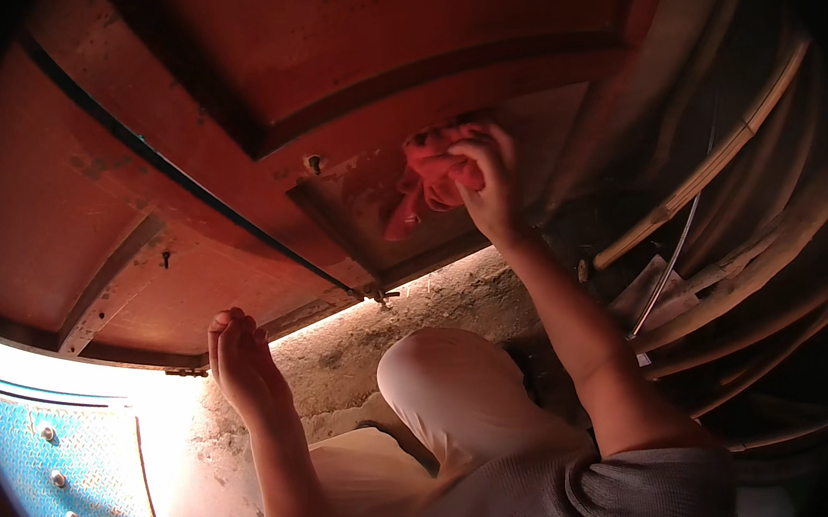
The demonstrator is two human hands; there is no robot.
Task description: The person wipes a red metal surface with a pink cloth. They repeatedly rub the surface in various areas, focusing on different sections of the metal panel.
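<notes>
My right hand [492, 187] grips a crumpled red cloth [443, 165] against the lower panel of a red-painted metal door leaf [346, 140]. One end of the cloth hangs down to the left of my fingers. My left hand [247, 359] is raised in front of the lower edge of the other red door leaf [145, 272], its fingers curled together and nothing visible in them. Whether the fingertips touch the door is hard to tell. A dark gap [181, 178] runs between the two leaves.
A small bolt [377, 294] sits at the foot of the gap. Bamboo poles [705, 155] and branches [771, 252] lean at the right. A blue tread plate [65, 461] stands at lower left in bright light. My bent knee [445, 373] is below the door, over rough concrete ground [342, 359].
</notes>
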